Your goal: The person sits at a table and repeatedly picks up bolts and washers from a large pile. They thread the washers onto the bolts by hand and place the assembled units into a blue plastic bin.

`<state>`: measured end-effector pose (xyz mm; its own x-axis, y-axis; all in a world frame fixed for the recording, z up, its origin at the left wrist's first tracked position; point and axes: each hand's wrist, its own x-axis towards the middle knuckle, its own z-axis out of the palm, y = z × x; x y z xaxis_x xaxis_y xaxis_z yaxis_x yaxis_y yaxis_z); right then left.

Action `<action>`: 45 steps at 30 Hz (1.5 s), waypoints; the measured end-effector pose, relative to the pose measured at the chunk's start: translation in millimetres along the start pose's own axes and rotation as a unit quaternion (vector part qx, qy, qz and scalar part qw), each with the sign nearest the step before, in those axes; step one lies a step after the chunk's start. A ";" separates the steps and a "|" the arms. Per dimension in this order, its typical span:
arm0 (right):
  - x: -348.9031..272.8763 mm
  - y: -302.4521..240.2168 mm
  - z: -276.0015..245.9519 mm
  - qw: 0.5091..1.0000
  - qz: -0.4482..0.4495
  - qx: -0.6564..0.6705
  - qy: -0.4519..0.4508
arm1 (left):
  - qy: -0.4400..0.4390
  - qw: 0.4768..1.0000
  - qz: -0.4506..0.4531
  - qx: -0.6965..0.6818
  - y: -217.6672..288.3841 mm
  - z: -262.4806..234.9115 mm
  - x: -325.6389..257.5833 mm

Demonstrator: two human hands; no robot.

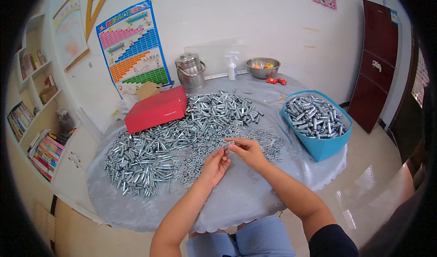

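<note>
Near the middle of the table, my left hand and my right hand meet fingertip to fingertip. Between them they pinch a small silver metal bolt, mostly covered by the fingers. Just beyond and to the left of my hands lie many loose nuts and washers. A big heap of silver bolts and sleeves spreads over the left and far side of the table. To the right stands a light-blue box, filled with silver bolts that look put together.
A red box rests on the heap. Along the wall are a steel pail, a white spray bottle, a steel bowl with fruit and red packets. A patterned cloth covers the table. A bookshelf stands left.
</note>
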<state>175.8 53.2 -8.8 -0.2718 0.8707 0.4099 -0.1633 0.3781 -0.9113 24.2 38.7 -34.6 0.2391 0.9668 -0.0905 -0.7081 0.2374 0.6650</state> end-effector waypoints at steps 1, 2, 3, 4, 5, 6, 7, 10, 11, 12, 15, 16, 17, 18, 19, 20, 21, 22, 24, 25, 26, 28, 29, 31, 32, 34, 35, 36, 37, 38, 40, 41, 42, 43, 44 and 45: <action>1.0 0.8 -0.6 1.000 0.007 -0.002 -0.007 | -0.014 1.000 -0.004 -0.008 -0.3 1.2 -0.7; -0.7 2.7 -1.7 1.000 0.019 -0.006 -0.012 | -0.027 0.999 -0.011 -0.018 -2.1 -0.2 -1.5; -1.7 2.3 -1.9 1.000 0.016 -0.005 -0.018 | -0.039 0.999 -0.019 -0.029 -2.9 -1.4 -2.7; -2.3 -0.6 -1.9 1.000 0.012 -0.004 -0.024 | -0.034 0.999 -0.025 -0.026 -2.5 -1.0 -4.5; -2.4 -3.6 0.6 0.999 0.007 0.002 -0.036 | -0.024 0.999 -0.026 -0.022 0.8 -1.6 -8.4; -3.5 -6.3 2.4 0.999 -0.006 -0.037 -0.030 | -0.014 0.999 -0.027 -0.018 4.0 -2.9 -10.2; -4.5 -9.0 4.2 0.997 -0.019 -0.076 -0.025 | -0.010 1.000 -0.019 -0.013 6.9 -5.3 -10.2; -3.7 -1.2 -0.8 0.994 -0.060 -0.090 0.006 | -0.004 1.000 -0.005 0.000 5.3 -6.1 -7.4; 1.3 -0.1 -1.8 0.994 -0.083 -0.075 0.019 | -0.001 1.000 -0.008 0.002 8.3 -1.2 -8.0; 2.2 -1.3 -2.9 0.992 -0.090 -0.076 0.040 | 0.002 1.000 -0.011 0.004 10.2 4.8 -10.6; -2.0 -11.1 1.4 0.999 0.009 -0.007 0.041 | 0.001 0.999 -0.013 0.032 10.0 4.7 -15.0; -2.1 -9.3 2.8 0.999 0.007 0.004 0.042 | 0.006 0.999 -0.015 0.049 10.4 6.6 -16.3; -1.5 -9.4 4.3 0.999 0.003 0.014 0.044 | 0.010 0.998 -0.015 0.068 11.1 9.9 -17.8; -1.1 -9.6 5.1 0.999 0.000 0.025 0.045 | -0.006 0.999 -0.024 0.048 9.5 10.2 -17.3; -0.9 -10.0 5.2 0.999 -0.002 -0.002 0.041 | -0.021 0.999 -0.034 0.028 7.0 9.2 -15.4; -1.4 -9.1 3.8 0.999 -0.003 -0.029 0.038 | -0.036 0.998 -0.045 0.007 4.4 9.4 -14.9; -1.9 -8.3 2.4 0.998 -0.003 -0.056 0.035 | -0.056 0.996 -0.068 0.002 3.6 9.5 -16.2; -0.7 -7.4 2.8 0.999 0.001 -0.050 0.014 | -0.076 0.993 -0.091 -0.004 4.1 10.7 -18.5; 4.9 -8.6 4.5 0.999 0.005 -0.038 -0.024 | -0.074 0.992 -0.102 -0.003 3.5 14.3 -19.1; 5.5 -10.9 2.1 0.997 -0.011 -0.060 -0.040 | -0.051 0.995 -0.090 0.002 2.0 15.8 -18.5; 5.3 -12.7 0.3 0.995 -0.026 -0.080 -0.058 | -0.026 0.997 -0.077 0.007 0.6 15.4 -18.6; 6.3 -22.2 -6.4 0.995 -0.016 -0.069 -0.072 | -0.017 0.997 -0.078 0.012 2.9 11.5 -16.9; 6.0 -33.4 -12.5 0.997 0.010 -0.038 -0.069 | -0.013 0.997 -0.080 0.013 4.5 8.5 -17.1; 7.5 -43.7 -29.9 0.999 0.027 -0.026 -0.013 | -0.017 0.997 -0.078 -0.005 6.8 4.3 -16.8; 10.5 -43.1 -38.8 0.998 0.017 -0.042 0.037 | -0.020 0.997 -0.078 -0.017 8.7 3.9 -17.9; 10.7 -36.0 -51.9 0.984 0.015 -0.130 0.123 | -0.024 0.996 -0.076 -0.031 12.6 5.1 -19.4; 10.5 -30.2 -55.6 0.966 0.024 -0.201 0.158 | -0.019 0.997 -0.067 -0.029 15.2 5.1 -19.9; 9.9 -25.6 -58.2 0.943 0.032 -0.271 0.191 | -0.015 0.998 -0.058 -0.027 18.0 5.3 -19.9; 6.8 -21.9 -59.4 0.927 0.023 -0.337 0.161 | -0.011 0.998 -0.049 -0.025 20.4 5.7 -20.2; 2.5 -18.5 -58.7 0.907 0.015 -0.401 0.128 | -0.001 0.999 -0.044 -0.027 22.5 5.3 -20.8; -0.2 -15.6 -60.1 0.885 0.080 -0.453 0.064 | 0.005 0.999 -0.042 -0.025 23.7 2.4 -20.1; -1.3 -16.3 -61.3 0.878 0.101 -0.466 0.034 | 0.008 0.999 -0.039 -0.023 24.7 0.9 -20.3; -3.5 -17.8 -63.0 0.869 0.122 -0.479 0.004 | 0.012 0.999 -0.040 -0.017 24.7 0.7 -20.1; -5.4 -19.2 -63.9 0.859 0.143 -0.490 -0.025 | 0.017 0.999 -0.041 -0.010 23.8 1.3 -19.5; -6.8 -19.6 -63.6 0.856 0.145 -0.494 -0.041 | 0.022 0.999 -0.042 -0.004 23.2 1.2 -19.3; -8.1 -20.2 -63.0 0.853 0.147 -0.498 -0.056 | 0.023 0.999 -0.043 0.001 23.0 0.7 -19.6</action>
<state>241.1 58.4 3.8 -0.2592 0.9598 0.1079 0.7991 0.2759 -0.5342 3.7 25.2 -17.0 0.2679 0.9462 -0.1813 -0.6856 0.3195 0.6541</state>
